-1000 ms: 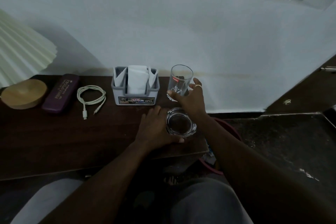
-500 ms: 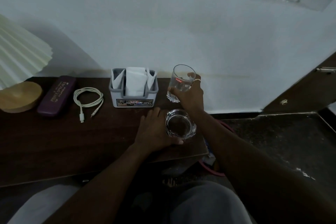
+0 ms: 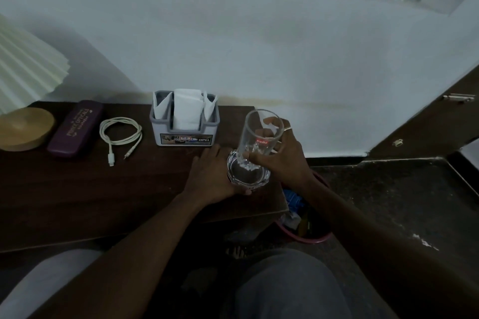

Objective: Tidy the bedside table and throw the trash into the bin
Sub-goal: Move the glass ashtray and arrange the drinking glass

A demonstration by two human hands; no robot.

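Currently both hands are engaged at the right end of the bedside table. Right hand is closed around a tall clear glass, fingers wrapped behind it and thumb at its lower front; the glass is tilted slightly and appears lifted, its base just above a low glass ashtray. Left hand is curled against the ashtray's left side, thumb along the near rim, steadying it on the tabletop.

Risks, as judged:
- Glass-on-glass contact. The tumbler's base sits directly over the ashtray; a careless lowering could chip either piece.
- Ashtray is close to the table's front right corner. A push from the left hand toward that corner could tip it off the edge, over the red-rimmed bin standing on the floor beside the table.
- Light is dim and both pieces are transparent, so edges are hard to read; misjudged placement is plausible.

Positions: glass is inside the right hand's grip; ashtray is touching the left hand and just beside the right wrist. Bin lies below the right forearm, partly hidden, with trash visible inside.

Already lined up along the back, well left of the hands: tissue holder, coiled white cable, purple spectacle case, lamp base.
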